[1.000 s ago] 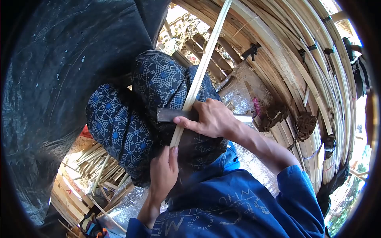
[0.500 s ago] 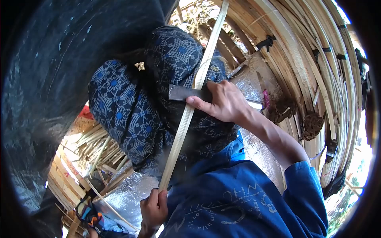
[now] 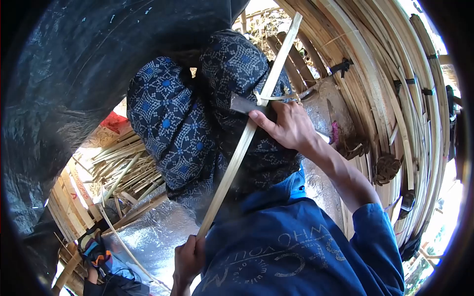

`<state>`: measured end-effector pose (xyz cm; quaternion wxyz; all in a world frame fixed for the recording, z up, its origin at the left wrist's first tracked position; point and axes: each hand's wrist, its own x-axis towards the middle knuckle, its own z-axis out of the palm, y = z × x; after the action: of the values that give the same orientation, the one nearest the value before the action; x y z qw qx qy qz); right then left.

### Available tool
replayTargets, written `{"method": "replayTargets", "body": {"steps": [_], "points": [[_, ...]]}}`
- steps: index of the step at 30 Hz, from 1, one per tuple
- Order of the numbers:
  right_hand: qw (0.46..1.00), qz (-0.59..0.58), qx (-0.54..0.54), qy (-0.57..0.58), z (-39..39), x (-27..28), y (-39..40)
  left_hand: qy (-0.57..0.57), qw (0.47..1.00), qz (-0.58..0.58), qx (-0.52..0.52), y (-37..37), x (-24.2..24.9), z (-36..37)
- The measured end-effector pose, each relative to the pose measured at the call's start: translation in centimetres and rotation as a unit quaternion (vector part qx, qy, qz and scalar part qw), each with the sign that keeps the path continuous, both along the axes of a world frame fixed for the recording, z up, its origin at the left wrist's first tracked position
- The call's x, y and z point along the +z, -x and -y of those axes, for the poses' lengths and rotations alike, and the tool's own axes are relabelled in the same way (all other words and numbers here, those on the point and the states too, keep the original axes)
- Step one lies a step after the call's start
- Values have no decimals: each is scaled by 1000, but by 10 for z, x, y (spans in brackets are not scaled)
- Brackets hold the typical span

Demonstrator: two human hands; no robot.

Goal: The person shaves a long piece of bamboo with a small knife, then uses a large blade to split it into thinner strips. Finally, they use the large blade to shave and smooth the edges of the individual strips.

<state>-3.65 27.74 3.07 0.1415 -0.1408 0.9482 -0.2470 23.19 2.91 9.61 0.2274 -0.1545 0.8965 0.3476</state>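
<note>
A long pale bamboo strip (image 3: 232,170) slants across my lap, from beside my waist to past my knees. My left hand (image 3: 188,261) is closed around its lower end, near my shirt. My right hand (image 3: 292,123) grips a knife with a broad dark blade (image 3: 241,104), its thumb resting against the strip. The blade lies across the strip, and a thin curled shaving (image 3: 276,97) stands at its edge. Most of the knife handle is hidden under my right palm. Beneath are my knees in dark blue patterned cloth (image 3: 173,118).
Bundled bamboo slats (image 3: 375,74) curve along the right side, bound with black ties. A dark plastic sheet (image 3: 74,89) hangs at the left. Cut bamboo pieces (image 3: 123,170) lie in a pile at lower left, near another person (image 3: 111,266) at the bottom edge.
The strip has slid down toward me, so its far end now shows in view. A curled shaving has lifted at the blade. The view has shifted slightly.
</note>
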Motion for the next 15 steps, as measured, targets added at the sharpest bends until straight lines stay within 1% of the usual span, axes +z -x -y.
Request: {"method": "replayTargets", "body": {"steps": [2, 4, 6, 8, 10, 12, 13, 14, 15], "points": [[1000, 25, -2, 0, -3, 1, -2, -37, 999, 30, 15, 12, -9, -1], [998, 58, 3, -34, -1, 8, -3, -52, 998, 25, -1, 31, -12, -4], [998, 53, -7, -26, -3, 5, -2, -75, 996, -38, 13, 47, -15, -11], [998, 60, -24, -12, -6, -1, 2, -66, 997, -34, 0, 49, -18, -8], [997, 71, -39, 3, -9, -2, 4, -5, 998, -29, -63, 34, -14, 13], [999, 39, -9, -1, -12, 2, 5, 29, 996, -26, -81, 9, -1, 36], [998, 27, 32, -41, -9, 6, 2, 30, 996, 0, -80, -6, 6, 45], [998, 31, 41, -45, -12, 3, 9, 28, 997, 25, -75, -24, 10, 52], [998, 60, -17, 1, -18, -3, 22, 117, 976, 24, -184, -52, 9, 68]]}}
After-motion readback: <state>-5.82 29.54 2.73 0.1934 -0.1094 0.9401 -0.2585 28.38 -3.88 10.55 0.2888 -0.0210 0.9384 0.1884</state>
